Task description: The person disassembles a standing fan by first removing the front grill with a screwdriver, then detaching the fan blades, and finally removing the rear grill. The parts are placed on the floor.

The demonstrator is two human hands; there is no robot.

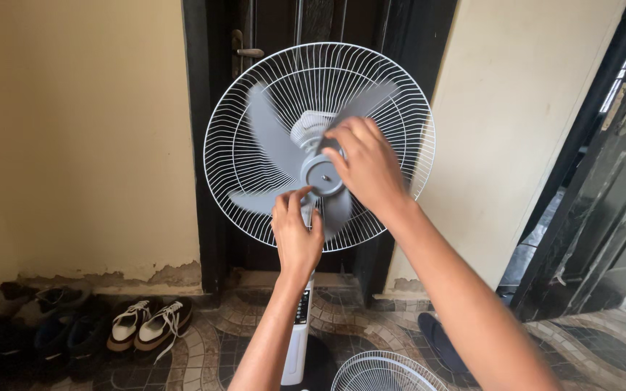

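Observation:
A standing fan faces me with its front grille off. Its white wire rear guard (235,145) rings grey blades (266,134) and a round grey hub cap (320,174). My right hand (367,166) sits on the hub, fingers curled over its right side. My left hand (296,232) grips the lower blade just under the hub. The blades look blurred.
The fan's white pole (297,340) stands on a patterned tile floor. A loose white wire grille (385,373) lies at the bottom edge. Shoes (146,326) line the left wall. A dark door (284,29) stands behind the fan, a dark gate (603,195) at right.

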